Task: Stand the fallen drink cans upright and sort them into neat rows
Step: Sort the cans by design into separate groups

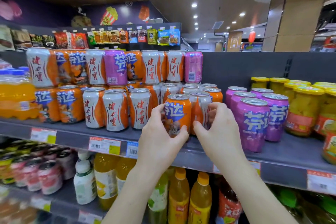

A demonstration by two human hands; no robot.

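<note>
On the grey shelf (116, 136), my left hand (160, 138) grips an upright orange can (179, 111) with blue lettering. Beside it, my right hand (218, 132) wraps around a white-and-orange can (199, 107), also upright and touching the orange one. To the left, white-and-orange cans (115, 111) and orange cans (70, 104) stand in rows, with a second layer of mixed cans (116, 67) stacked on top. Purple cans (252, 123) stand upright to the right. I see no can lying on its side.
Yellow-lidded jars (305, 111) fill the shelf's right end and orange drink bottles (16, 94) its left end. Price tags (104, 145) line the shelf edge. Bottles (179, 196) and pink cans (49, 178) sit on the lower shelf. Snack packets (116, 37) hang behind.
</note>
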